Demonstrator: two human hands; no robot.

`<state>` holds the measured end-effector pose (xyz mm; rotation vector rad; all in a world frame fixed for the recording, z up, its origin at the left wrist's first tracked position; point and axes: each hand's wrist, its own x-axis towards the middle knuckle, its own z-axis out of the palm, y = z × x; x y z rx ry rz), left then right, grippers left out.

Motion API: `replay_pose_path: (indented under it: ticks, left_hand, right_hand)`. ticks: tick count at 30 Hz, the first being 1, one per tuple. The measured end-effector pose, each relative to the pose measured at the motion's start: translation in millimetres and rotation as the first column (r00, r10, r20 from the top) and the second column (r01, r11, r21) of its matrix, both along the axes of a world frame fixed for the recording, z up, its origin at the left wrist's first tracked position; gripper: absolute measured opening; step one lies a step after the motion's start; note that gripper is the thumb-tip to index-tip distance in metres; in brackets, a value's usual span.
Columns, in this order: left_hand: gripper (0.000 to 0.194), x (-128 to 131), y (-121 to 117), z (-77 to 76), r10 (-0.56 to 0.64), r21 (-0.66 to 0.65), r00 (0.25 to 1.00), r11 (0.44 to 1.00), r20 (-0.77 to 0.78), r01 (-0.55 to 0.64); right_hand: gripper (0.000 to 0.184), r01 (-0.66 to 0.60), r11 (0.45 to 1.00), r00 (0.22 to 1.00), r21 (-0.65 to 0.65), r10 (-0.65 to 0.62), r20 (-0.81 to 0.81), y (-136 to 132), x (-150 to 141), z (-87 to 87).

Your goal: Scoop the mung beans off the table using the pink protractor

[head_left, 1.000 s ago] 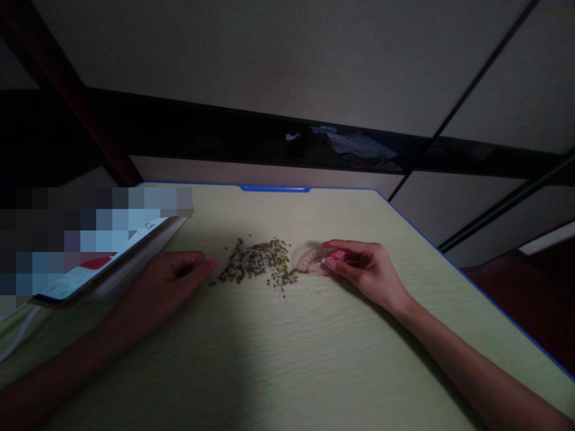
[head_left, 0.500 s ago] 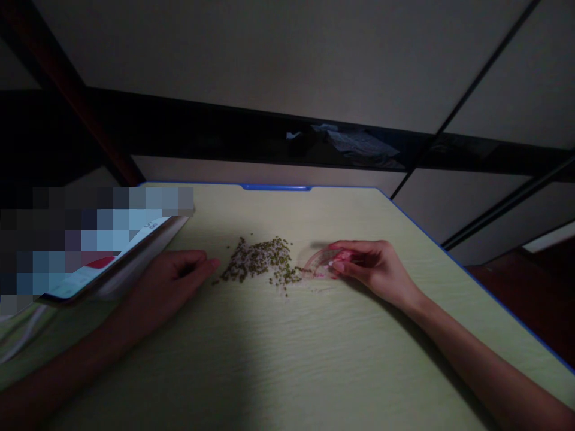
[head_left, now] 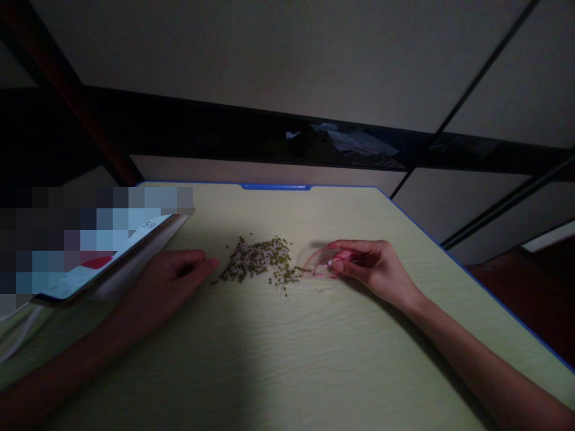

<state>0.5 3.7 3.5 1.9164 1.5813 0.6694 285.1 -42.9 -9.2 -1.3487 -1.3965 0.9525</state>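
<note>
A loose pile of small green beans mixed with pale grains lies on the pale wood-grain table. My left hand rests just left of it, fingers curled and thumb against them; nothing shows in its grip. To the right of the pile, my right hand pinches a clear plastic piece with a curved reddish rim between thumb and fingers. Its rim points at the pile, and a few beans lie close to that edge. My fingers cover the piece's right part, so its full shape is hidden.
At the left stands a lit phone, partly pixelated, with a white cable near it. The table has a blue edge and a blue handle-like strip at the back. Behind it rise pale cabinet panels.
Both hands and the bean pile stay practically where they were. The number on the phone screen has changed from 58 to 59.
</note>
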Motion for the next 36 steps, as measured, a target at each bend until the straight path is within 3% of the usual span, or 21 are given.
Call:
replay_pose_path:
  ticks: [5, 14, 25, 36]
  left_hand:
    - [0.038, -0.7, 0.1, -0.3, 0.019, -0.029, 1.000, 0.999, -0.006, -0.020]
    - [0.039, -0.9, 0.0, -2.1, 0.003, -0.016, 1.000, 1.000, -0.010, -0.003]
    - [0.039, -1.5, 1.5, -3.1, 0.003, -0.003, 1.000, 1.000, -0.005, -0.003]
    - [0.040, -2.0, 2.4, -3.3, -0.006, 0.022, 0.999, 1.000, -0.034, 0.006]
  right_hand:
    - [0.029, 0.040, 0.999, 0.999, -0.011, -0.040, -0.008, 0.8, -0.4, -0.5]
    - [0.030, 0.002, 0.999, 0.999, -0.042, -0.003, -0.042, -2.3, -4.4, 1.9]
    - [0.029, 0.102, 0.994, 0.989, -0.049, -0.107, -0.102, -0.1, -8.0, 3.3]
    - [0.027, 0.068, 0.998, 0.992, 0.003, -0.067, -0.103, 3.8, -7.3, -1.0]
